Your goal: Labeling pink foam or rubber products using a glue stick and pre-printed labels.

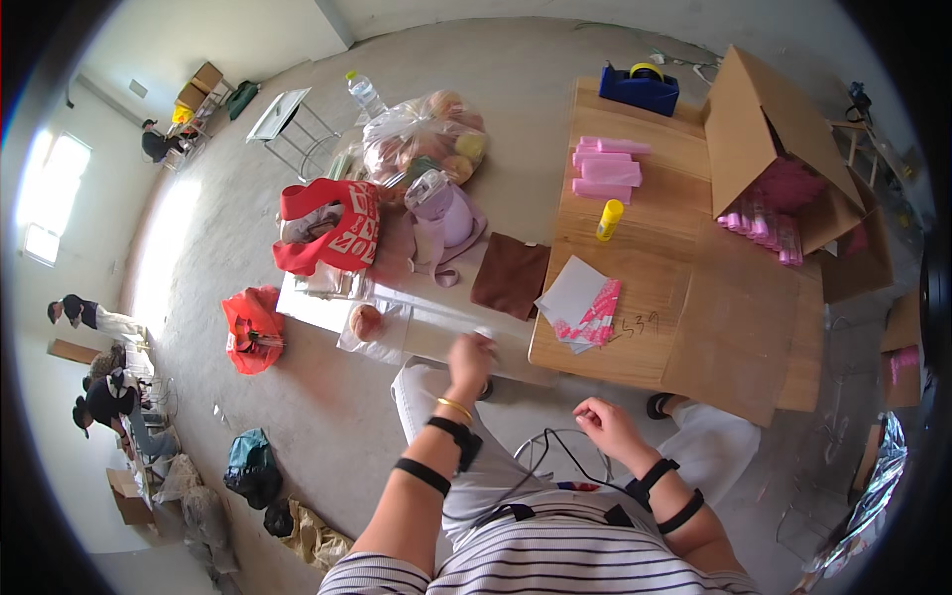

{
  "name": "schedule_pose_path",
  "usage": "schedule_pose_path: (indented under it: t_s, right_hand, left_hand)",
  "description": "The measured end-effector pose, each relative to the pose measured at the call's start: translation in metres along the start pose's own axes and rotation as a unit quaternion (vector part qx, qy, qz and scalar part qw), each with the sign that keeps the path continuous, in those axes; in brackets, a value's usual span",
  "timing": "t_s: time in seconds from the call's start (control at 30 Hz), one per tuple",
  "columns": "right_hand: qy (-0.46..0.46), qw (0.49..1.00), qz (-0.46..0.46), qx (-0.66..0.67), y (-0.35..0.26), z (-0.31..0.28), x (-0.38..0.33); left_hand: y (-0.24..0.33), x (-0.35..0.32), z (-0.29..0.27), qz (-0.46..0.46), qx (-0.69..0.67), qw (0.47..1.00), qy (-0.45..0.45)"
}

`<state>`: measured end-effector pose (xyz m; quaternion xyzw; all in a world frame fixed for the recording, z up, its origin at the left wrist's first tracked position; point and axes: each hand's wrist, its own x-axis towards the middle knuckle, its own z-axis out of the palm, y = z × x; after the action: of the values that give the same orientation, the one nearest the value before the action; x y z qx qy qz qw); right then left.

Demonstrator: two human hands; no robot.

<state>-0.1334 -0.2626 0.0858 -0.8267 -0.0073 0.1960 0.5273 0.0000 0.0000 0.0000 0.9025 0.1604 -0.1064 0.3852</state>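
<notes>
My left hand [470, 363] is over the front edge of the white table [436, 342], its fingers curled and blurred. A small whitish patch shows at its fingertips; I cannot make out whether it is held. Above my lap, in front of the wooden table [635, 268], my right hand [610, 428] is closed, with nothing visible in it. White and pink-patterned paper sheets [575, 293] lie at the wooden table's near left corner. Behind them stands a yellow glue stick [609, 220]. A folded brown cloth [510, 276] lies to their left.
Pink packets [606, 167] and a blue tape dispenser [640, 91] are farther back. An open cardboard box [769, 129] holds more packets at right. A bagged bun [365, 322], red bag [332, 228], lilac bottle [446, 213] and fruit bag [426, 139] occupy the left. Dark cables [540, 451] cross my lap.
</notes>
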Motion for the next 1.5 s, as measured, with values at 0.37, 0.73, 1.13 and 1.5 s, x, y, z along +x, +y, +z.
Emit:
schedule_pose_path:
  t_s: [0.37,0.73,1.13,1.5]
  right_hand:
    - [0.016,0.999,-0.039,-0.018,-0.002,0.007,-0.001]
    - [0.03,0.997,-0.016,-0.071,0.003,-0.002,-0.016]
    - [0.091,0.991,-0.02,-0.097,0.009,-0.008,-0.023]
    - [0.21,0.975,0.065,0.043,0.08,-0.073,-0.087]
  left_hand:
    - [0.025,-0.071,0.046,0.165,-0.112,0.977,-0.076]
    - [0.021,-0.01,0.034,0.147,-0.048,0.987,0.042]
    - [0.026,-0.064,0.016,0.213,0.003,0.974,-0.073]
    - [0.008,0.032,-0.039,0.167,0.153,0.967,0.116]
